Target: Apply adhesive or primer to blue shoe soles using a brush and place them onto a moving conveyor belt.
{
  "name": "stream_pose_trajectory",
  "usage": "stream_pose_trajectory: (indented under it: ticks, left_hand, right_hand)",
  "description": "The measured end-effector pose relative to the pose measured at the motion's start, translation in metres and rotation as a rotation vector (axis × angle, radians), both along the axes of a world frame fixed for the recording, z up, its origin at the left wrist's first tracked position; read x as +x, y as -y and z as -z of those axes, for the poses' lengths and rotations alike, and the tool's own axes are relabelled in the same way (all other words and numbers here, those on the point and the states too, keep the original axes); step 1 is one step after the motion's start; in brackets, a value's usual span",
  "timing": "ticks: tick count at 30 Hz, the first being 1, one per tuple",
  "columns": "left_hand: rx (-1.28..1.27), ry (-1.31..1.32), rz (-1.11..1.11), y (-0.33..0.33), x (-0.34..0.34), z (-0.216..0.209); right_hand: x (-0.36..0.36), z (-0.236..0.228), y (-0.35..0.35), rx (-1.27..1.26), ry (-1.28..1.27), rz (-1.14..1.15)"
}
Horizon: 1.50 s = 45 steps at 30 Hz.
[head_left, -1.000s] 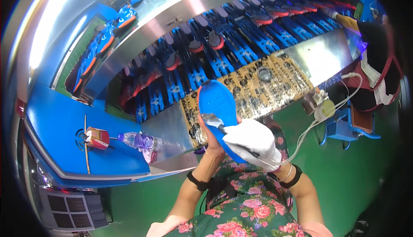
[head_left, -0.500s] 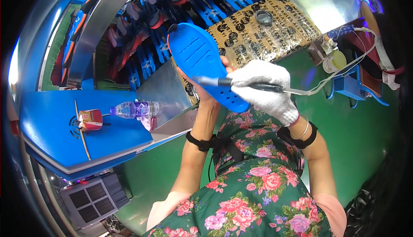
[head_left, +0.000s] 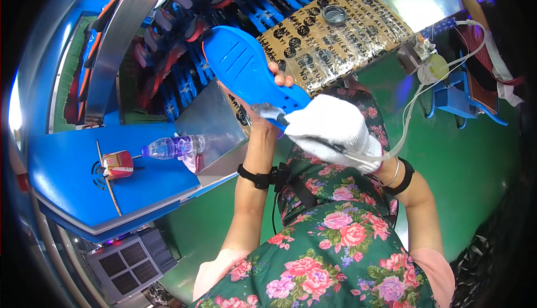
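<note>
My left hand [head_left: 258, 122] holds a blue shoe sole [head_left: 238, 64] from beneath, fingers curled over its right edge. The sole is tilted, with grooves across its wide end and small holes in its narrower end. My right hand [head_left: 330, 132], in a white knit glove, is closed round a brush [head_left: 269, 111] with a dark handle. A pale tube [head_left: 411, 104] runs from the brush's rear end. The bristles lie over the sole's lower left edge, near my left wrist; whether they touch it I cannot tell.
Ahead is a taped cardboard-covered surface [head_left: 313, 56] with a small round dish [head_left: 335, 16]. A bottle [head_left: 173, 147] and red carton [head_left: 118, 164] stand left on a blue table [head_left: 61, 190]. Shoe parts [head_left: 193, 28] fill racks behind. Another person's arm [head_left: 475, 11] shows upper right, above a blue stool [head_left: 453, 106].
My right hand has moved down and left, taking the brush from the sole's middle to its lower edge. The sole has shifted slightly left and up, and the glove has turned.
</note>
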<state>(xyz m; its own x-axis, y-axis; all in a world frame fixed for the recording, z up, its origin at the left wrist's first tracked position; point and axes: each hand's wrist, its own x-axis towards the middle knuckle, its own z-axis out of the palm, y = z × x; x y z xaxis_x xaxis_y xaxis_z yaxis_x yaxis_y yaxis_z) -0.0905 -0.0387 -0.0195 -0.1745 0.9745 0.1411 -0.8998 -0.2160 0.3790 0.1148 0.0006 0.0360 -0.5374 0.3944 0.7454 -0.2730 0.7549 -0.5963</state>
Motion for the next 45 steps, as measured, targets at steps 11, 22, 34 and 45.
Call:
stream_pose_trajectory:
  ticks: [11, 22, 34, 45]
  left_hand:
    - [-0.048, -0.052, -0.03, -0.004, -0.01, -0.007]
    - [-0.025, -0.06, 0.444, -0.013, -0.036, -0.005]
    - [-0.239, -0.36, 0.538, -0.034, -0.052, -0.002]
    - [-0.265, -0.056, -0.329, -0.033, -0.044, 0.034]
  right_hand:
    - [0.007, 0.008, 0.007, 0.012, 0.019, -0.074]
    - [0.008, 0.023, 0.01, 0.082, 0.089, -0.227]
    - [-0.002, 0.01, -0.024, -0.24, 0.14, -0.203]
    - [-0.001, 0.048, -0.031, -1.409, -0.271, -0.129]
